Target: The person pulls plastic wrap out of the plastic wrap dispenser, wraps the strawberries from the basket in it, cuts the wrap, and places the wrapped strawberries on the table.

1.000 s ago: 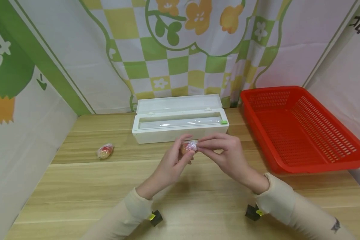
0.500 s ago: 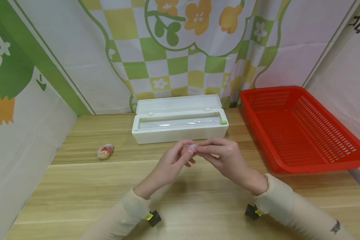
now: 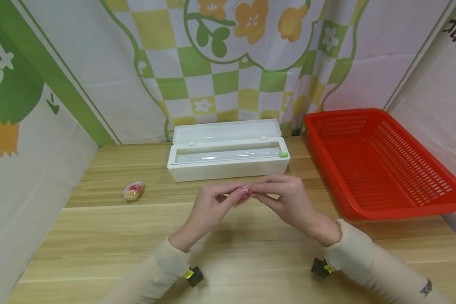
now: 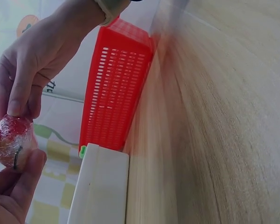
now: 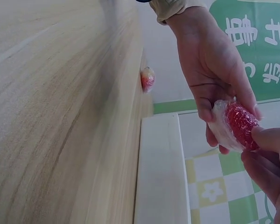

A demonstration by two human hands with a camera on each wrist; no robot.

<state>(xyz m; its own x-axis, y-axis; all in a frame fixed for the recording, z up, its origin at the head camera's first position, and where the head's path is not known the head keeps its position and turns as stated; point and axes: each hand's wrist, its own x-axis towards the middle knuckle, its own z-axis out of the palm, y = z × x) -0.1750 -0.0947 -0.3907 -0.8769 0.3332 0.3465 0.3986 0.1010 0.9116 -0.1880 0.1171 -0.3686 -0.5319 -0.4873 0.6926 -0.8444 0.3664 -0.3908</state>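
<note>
Above the middle of the table, a small red-and-yellow fruit (image 3: 245,193) with a dark stem is wrapped in shiny cling film. My left hand (image 3: 212,204) grips it between thumb and fingers from the left. From the other side, my right hand (image 3: 286,197) pinches the film at the fruit's end with thumb and fingertips. In the right wrist view, loose film bunches around the red side of the fruit (image 5: 240,125). Another film-wrapped fruit (image 3: 134,191) lies on the table at the left, away from both hands.
Just behind the hands stands a long white box (image 3: 228,171), its lid (image 3: 226,131) raised and a roll of cling film (image 3: 228,155) inside. To the right is a red slotted basket (image 3: 346,185). A patterned curtain (image 3: 224,80) hangs behind the wooden table (image 3: 110,249).
My left hand has dipped slightly and turned, its fingers closing further over the wrapped fruit, so less of it shows from above. My right hand stays at the film; the other fruit has not moved.
</note>
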